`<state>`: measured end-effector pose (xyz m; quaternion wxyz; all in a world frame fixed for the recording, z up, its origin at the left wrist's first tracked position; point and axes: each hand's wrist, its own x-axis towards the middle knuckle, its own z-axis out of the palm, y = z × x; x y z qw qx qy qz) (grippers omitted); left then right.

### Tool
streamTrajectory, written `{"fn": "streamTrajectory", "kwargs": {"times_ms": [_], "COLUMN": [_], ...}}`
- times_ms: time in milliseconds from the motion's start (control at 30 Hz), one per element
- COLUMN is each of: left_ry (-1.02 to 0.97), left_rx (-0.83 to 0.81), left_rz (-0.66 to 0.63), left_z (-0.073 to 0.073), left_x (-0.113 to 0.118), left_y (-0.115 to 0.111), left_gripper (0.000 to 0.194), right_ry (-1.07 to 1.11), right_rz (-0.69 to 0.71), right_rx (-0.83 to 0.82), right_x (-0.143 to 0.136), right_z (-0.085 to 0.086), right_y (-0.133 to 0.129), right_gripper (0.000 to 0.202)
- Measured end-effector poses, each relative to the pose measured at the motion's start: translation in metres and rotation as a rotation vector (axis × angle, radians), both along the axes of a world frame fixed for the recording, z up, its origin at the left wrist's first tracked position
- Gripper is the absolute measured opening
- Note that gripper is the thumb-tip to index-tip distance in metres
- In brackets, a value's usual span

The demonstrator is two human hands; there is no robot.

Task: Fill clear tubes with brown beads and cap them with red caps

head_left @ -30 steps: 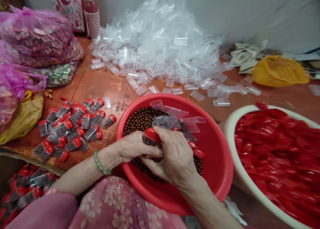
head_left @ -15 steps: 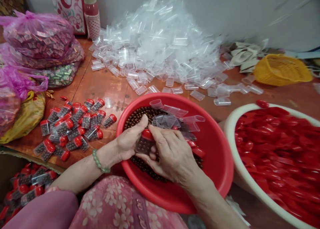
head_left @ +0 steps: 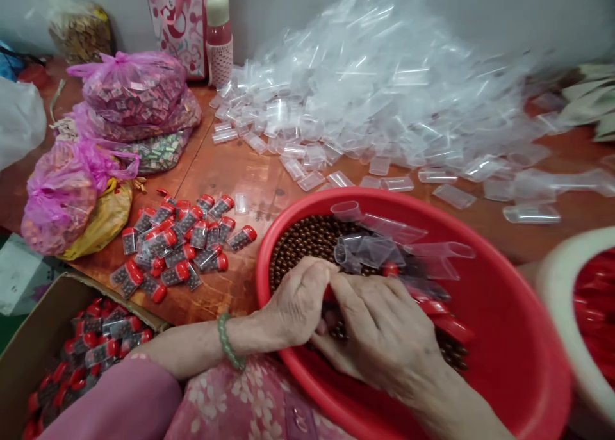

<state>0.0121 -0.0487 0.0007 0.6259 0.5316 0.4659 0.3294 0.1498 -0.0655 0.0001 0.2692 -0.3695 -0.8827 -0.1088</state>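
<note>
Both hands meet over the red basin (head_left: 509,337), around a small clear container with a red cap, mostly hidden between them. My left hand (head_left: 300,299), with a green bead bracelet at the wrist, is closed on its left side. My right hand (head_left: 384,325) wraps the container from the right, fingertips touching the left hand. Brown beads (head_left: 307,235) fill the basin's left part. Clear plastic sleeves (head_left: 372,251) and red caps (head_left: 446,318) lie on top of them.
Behind the basin is a large heap of clear sleeves (head_left: 384,94). Filled red-capped containers (head_left: 180,241) lie on the table at left, more in a cardboard box (head_left: 29,337). Pink bags (head_left: 134,88) and a bottle (head_left: 220,43) stand behind. A white tub (head_left: 557,286) is at right.
The view has turned left, so the scene appears further right and more of the cardboard box shows. My left hand has closed over the container, which is now largely covered.
</note>
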Motion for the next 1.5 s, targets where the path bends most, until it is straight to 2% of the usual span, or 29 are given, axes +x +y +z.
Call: {"fn": "streamTrajectory", "kwargs": {"times_ms": [67,167,233,300,400,467,533,567,633,733,867,967,1133,1200,1267,1333,1367,1433,1500], "left_ry": [0.040,0.062,0.098,0.223,0.669,1.012,1.255,1.315,1.343,1.339,1.351,1.340,1.341,1.352,1.327,1.176,1.038,0.818,0.755], "left_rx": [0.096,0.068,0.096,0.222,0.520,0.640,0.731,0.780,0.867,0.903,0.821,0.784,0.775,0.778,0.804,0.871,0.916,0.986,1.023], "left_rz": [0.039,-0.002,-0.068,-0.113,-0.010,0.038,0.069,0.068,-0.002,-0.254,-0.549,-0.626,-0.627,-0.584,-0.476,-0.329,-0.278,-0.361,-0.586], "left_z": [0.005,0.015,0.019,0.018,0.006,-0.005,-0.015,-0.019,-0.027,-0.037,-0.046,-0.044,-0.037,-0.033,-0.025,-0.010,-0.001,0.017,0.030], "left_x": [-0.004,-0.019,-0.038,-0.064,-0.106,-0.129,-0.142,-0.145,-0.140,-0.122,-0.100,-0.095,-0.095,-0.097,-0.098,-0.095,-0.091,-0.078,-0.058], "left_y": [-0.003,-0.005,-0.003,0.003,0.018,0.032,0.048,0.057,0.077,0.111,0.148,0.166,0.181,0.182,0.177,0.164,0.155,0.133,0.112], "left_gripper": [0.035,0.043,0.045,0.044,0.038,0.036,0.031,0.029,0.032,0.048,0.040,0.031,0.027,0.027,0.029,0.035,0.038,0.036,0.032], "right_ry": [0.011,0.023,0.012,-0.028,-0.101,-0.111,-0.107,-0.108,-0.128,-0.166,-0.167,-0.204,-0.317,-0.348,-0.354,-0.348,-0.341,-0.325,-0.301], "right_rz": [0.001,-0.011,0.004,0.005,-0.056,-0.092,-0.110,-0.115,-0.117,-0.132,-0.169,-0.186,-0.177,-0.172,-0.182,-0.215,-0.244,-0.306,-0.348], "right_rx": [-0.002,-0.089,-0.176,-0.242,-0.284,-0.298,-0.329,-0.350,-0.399,-0.451,-0.469,-0.508,-0.699,-0.772,-0.826,-0.866,-0.884,-0.912,-0.928], "right_x": [-0.004,-0.013,-0.015,-0.011,0.004,0.015,0.021,0.023,0.022,0.019,0.022,0.028,0.032,0.031,0.029,0.027,0.026,0.025,0.026], "right_z": [0.002,0.006,0.006,0.002,-0.010,-0.018,-0.023,-0.025,-0.028,-0.029,-0.028,-0.022,-0.013,-0.014,-0.016,-0.019,-0.020,-0.021,-0.021], "right_y": [-0.002,-0.005,-0.007,-0.009,-0.011,-0.012,-0.013,-0.013,-0.013,-0.013,-0.011,-0.007,0.014,0.025,0.033,0.039,0.041,0.043,0.043], "right_gripper": [0.040,0.037,0.038,0.040,0.030,0.025,0.025,0.025,0.024,0.021,0.017,0.012,0.012,0.014,0.014,0.015,0.015,0.015,0.016]}}
